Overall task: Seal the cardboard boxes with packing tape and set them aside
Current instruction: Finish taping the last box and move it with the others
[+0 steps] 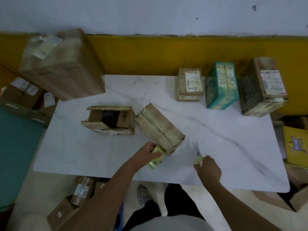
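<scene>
A taped brown cardboard box (158,127) lies slanted near the middle of the white table (225,139). At its near end my left hand (146,154) grips a roll of yellowish packing tape (157,158), and the roll touches the box's near corner. My right hand (208,167) is curled on the table to the right, pinching a small pale object (198,160) with a thin dark tip that is blurred. Left of the taped box stands an open cardboard box (110,120) with its flaps up and dark contents inside.
Three sealed boxes line the table's far right: a small brown one (190,84), a teal one (220,85) and a larger brown one (263,87). A big cardboard box (61,64) overhangs the far left corner. More boxes (21,92) crowd the floor; a yellow bag (295,145) sits right.
</scene>
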The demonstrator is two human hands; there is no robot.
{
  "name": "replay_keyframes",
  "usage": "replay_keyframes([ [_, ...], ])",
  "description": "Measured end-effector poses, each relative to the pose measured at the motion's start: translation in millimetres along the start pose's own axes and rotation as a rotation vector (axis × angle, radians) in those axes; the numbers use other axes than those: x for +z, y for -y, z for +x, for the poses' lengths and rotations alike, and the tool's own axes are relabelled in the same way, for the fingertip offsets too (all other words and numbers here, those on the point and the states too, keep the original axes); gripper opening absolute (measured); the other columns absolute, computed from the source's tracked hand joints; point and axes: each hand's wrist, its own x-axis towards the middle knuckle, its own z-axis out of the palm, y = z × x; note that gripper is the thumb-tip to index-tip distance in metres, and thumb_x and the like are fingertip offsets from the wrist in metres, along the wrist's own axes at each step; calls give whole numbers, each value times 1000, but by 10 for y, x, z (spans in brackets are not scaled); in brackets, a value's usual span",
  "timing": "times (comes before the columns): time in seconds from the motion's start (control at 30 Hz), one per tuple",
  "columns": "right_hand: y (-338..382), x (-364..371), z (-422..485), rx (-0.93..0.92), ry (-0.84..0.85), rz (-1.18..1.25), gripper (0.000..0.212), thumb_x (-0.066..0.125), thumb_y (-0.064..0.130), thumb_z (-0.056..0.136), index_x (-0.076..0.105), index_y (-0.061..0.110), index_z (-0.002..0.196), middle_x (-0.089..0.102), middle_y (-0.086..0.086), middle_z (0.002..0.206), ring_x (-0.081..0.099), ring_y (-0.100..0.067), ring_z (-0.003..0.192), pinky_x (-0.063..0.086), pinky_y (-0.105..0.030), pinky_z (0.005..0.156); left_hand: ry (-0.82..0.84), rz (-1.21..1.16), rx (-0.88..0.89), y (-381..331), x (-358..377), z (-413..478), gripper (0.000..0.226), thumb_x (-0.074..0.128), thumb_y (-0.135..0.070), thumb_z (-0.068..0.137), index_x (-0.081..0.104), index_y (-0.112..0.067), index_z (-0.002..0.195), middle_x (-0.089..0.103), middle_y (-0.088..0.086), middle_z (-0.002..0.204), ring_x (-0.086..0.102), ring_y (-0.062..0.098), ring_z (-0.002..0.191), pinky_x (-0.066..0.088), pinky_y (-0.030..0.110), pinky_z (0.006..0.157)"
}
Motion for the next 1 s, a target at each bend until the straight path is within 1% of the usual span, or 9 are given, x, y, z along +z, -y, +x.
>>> replay_keyframes([
  [0.1,306,-493,-10,24,-185,386,31,61,43,90,51,16,101,55,11,74,57,-21,70,37,-30,64,33,-137,-9,-85,70,-28,37,68,-15,91,47,-5,120,66,18,114,72,28,76,56,34,62],
  [0.2,853,-800,56,-210,-223,525,24,66,40,89,52,24,100,57,15,74,53,-9,63,37,-28,60,60,-207,11,-174,196,-40,40,66,-12,92,43,0,122,63,28,116,70,22,69,55,31,59],
  [0.4,1429,-474,314,-557,4,423,16,56,43,94,54,27,96,57,13,82,57,-11,78,41,-28,68,65,-287,-1,-218,380,-7,41,67,-13,91,37,-8,117,65,28,100,68,21,64,55,28,58],
  [0.5,1376,-325,391,-613,-38,280,40,54,50,92,55,22,120,62,3,115,58,-20,104,47,-33,81,13,-342,-85,-181,431,72,26,56,-11,98,34,-13,112,61,24,96,64,19,55,54,27,52],
  [0.6,1370,-284,408,-676,-39,200,58,46,62,88,52,18,126,56,0,126,54,-23,115,45,-35,90,-37,-395,-99,-139,555,139,10,42,-21,103,46,-11,103,58,18,83,61,22,53,49,25,48],
  [0.7,1433,-500,451,-574,193,304,60,51,61,86,50,22,131,52,-2,134,48,-22,125,39,-37,105,-22,-424,-49,-146,587,128,4,48,-11,101,51,-13,100,60,15,87,65,21,64,49,27,48],
  [0.8,1286,-961,383,-574,400,445,40,54,62,82,58,31,106,60,5,113,56,-13,108,41,-37,105,-9,-328,-7,-115,515,96,26,56,-9,97,46,-7,121,63,14,95,67,19,77,55,33,53],
  [0.9,830,-1443,104,-484,576,247,42,53,66,86,62,34,112,63,12,118,57,-10,110,42,-29,100,36,-271,-3,-137,442,46,37,59,-13,97,42,-9,129,64,24,111,67,11,75,55,28,56],
  [1.0,479,-1520,-183,-370,753,97,59,50,85,70,68,38,100,67,15,113,59,-8,109,44,-25,95,79,-257,-14,-170,407,16,38,59,-17,96,42,-17,131,69,17,110,64,10,74,51,14,54],
])
